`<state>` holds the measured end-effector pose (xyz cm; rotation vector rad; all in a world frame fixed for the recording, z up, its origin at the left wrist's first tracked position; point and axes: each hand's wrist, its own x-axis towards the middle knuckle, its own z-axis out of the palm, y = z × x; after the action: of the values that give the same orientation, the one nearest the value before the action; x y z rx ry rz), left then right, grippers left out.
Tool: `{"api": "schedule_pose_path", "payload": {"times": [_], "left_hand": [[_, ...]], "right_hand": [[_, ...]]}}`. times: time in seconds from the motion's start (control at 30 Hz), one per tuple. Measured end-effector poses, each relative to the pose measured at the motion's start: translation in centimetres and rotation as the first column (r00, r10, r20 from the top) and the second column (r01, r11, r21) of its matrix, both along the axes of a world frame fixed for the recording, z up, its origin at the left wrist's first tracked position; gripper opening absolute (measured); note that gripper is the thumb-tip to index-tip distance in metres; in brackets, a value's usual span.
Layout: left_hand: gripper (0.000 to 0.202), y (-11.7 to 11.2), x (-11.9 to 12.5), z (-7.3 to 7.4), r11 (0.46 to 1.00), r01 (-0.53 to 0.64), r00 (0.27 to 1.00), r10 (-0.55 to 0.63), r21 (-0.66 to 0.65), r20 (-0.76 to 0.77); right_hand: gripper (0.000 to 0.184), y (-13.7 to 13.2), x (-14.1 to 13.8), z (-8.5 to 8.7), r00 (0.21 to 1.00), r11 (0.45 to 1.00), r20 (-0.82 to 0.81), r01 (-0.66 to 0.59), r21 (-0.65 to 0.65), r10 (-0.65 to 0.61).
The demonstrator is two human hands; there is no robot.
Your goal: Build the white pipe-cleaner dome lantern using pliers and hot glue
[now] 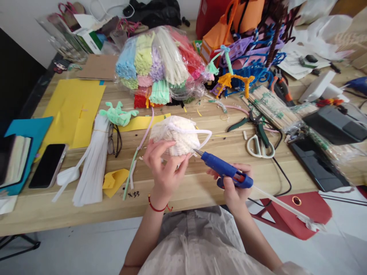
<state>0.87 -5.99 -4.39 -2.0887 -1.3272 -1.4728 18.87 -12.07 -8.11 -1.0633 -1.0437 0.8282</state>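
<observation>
The left grip [164, 166], fingers partly curled, holds the near edge of a white fluffy piece [179, 134], seemingly to steady it; the right grip [237, 189], closed around a blue glue gun [220, 167], points it leftward at that edge, probably for close aim. A lilac stem [208, 132] loops out between them; scissors [260, 152] lie beyond the right grip, apparently within reach.

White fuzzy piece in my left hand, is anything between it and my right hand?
Yes: the blue glue gun, held in your right hand, spans the gap, its nozzle near the white fuzzy piece's lower right edge. A pale lilac strip loops out above the nozzle.
</observation>
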Motion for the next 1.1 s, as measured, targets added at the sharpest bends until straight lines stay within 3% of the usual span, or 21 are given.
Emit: {"api": "schedule_pose_path", "payload": {"times": [0.23, 0.33, 0.43, 0.53, 0.63, 0.7, 0.8, 0.97, 1.03, 1.1], "left_hand": [[0.026, 0.1, 0.1, 0.0, 1.000, -0.017, 1.000, 0.017, 0.019, -0.002], [0.027, 0.1, 0.2, 0.0, 0.999, -0.022, 1.000, 0.022, 0.033, 0.003], [0.028, 0.2, 0.3, -0.1, 0.999, -0.030, 1.000, 0.030, 0.041, 0.004], [0.029, 0.2, 0.4, -0.1, 0.998, -0.043, 0.999, 0.043, 0.054, 0.009], [0.033, 0.3, 0.5, -0.1, 0.997, -0.049, 0.998, 0.048, 0.056, 0.032], [0.038, 0.4, 0.5, -0.1, 0.997, -0.048, 0.998, 0.045, 0.056, 0.051], [0.047, 0.4, 0.4, -0.1, 0.998, -0.029, 0.997, 0.025, 0.055, 0.074], [0.054, 0.5, 0.3, -0.1, 0.998, 0.008, 0.993, -0.015, 0.059, 0.121], [0.058, 0.5, 0.3, -0.1, 0.998, 0.022, 0.989, -0.031, 0.064, 0.142], [0.065, 0.6, 0.2, -0.2, 0.996, 0.036, 0.987, -0.048, 0.078, 0.155]], "right_hand": [[0.031, -0.3, 0.8, 0.1, 0.996, 0.997, 0.089, -0.027, 0.067, 0.021], [0.033, -0.3, 1.8, -0.6, 0.988, 0.969, 0.155, -0.019, 0.245, -0.019], [0.036, -0.2, 3.5, -1.5, 0.958, 0.924, 0.227, 0.080, 0.373, -0.175], [0.046, 0.4, 5.9, -2.1, 0.848, 0.970, 0.481, 0.146, 0.195, -0.224], [0.048, 1.5, 8.3, -2.3, 0.645, 0.991, 0.762, 0.132, -0.033, -0.061], [0.044, 2.3, 9.3, -2.2, 0.510, 0.990, 0.860, 0.114, -0.081, 0.012], [0.048, 3.4, 10.0, -2.1, 0.416, 0.990, 0.909, 0.114, -0.089, 0.034], [0.050, 4.7, 8.8, 0.1, 0.405, 0.997, 0.914, 0.059, -0.043, 0.016], [0.056, 5.6, 7.3, 1.9, 0.483, 0.999, 0.875, 0.008, 0.034, -0.033], [0.073, 6.9, 5.6, 3.9, 0.573, 0.988, 0.819, -0.140, 0.062, 0.030]]}}
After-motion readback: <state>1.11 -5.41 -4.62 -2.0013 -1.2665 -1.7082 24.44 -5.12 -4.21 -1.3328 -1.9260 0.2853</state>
